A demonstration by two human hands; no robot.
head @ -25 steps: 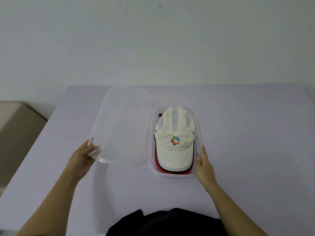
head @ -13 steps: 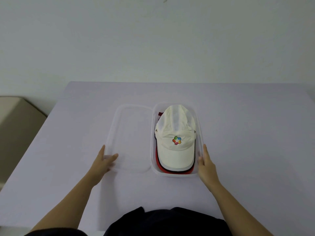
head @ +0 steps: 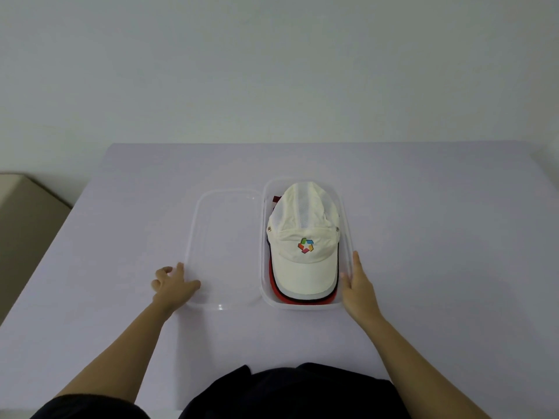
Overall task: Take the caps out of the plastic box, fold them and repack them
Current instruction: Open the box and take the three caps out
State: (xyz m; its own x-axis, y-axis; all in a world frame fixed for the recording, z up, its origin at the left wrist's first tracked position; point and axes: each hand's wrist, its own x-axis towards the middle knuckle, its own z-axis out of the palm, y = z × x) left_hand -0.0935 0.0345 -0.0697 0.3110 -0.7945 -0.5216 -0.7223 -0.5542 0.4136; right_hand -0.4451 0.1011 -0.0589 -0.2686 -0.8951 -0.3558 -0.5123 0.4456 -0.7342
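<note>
A clear plastic box (head: 347, 213) stands open on the lilac table, holding a stack of caps. On top lies a cream cap (head: 304, 240) with a coloured logo; the brims of a red cap (head: 276, 290) and a dark one show under it. The clear lid (head: 225, 252) lies flat on the table just left of the box. My left hand (head: 174, 282) rests at the lid's near left corner with fingers loosely spread, gripping nothing. My right hand (head: 358, 285) lies flat against the box's right wall, fingers straight.
The lilac table (head: 438, 252) runs to a pale wall behind. A beige box-like object (head: 21, 225) sits off the table's left edge. My dark clothing (head: 287, 391) shows at the bottom.
The lid has gone from tilted up in my left hand to lying flat beside the box. My left hand has let go of it. My right hand has stayed on the box.
</note>
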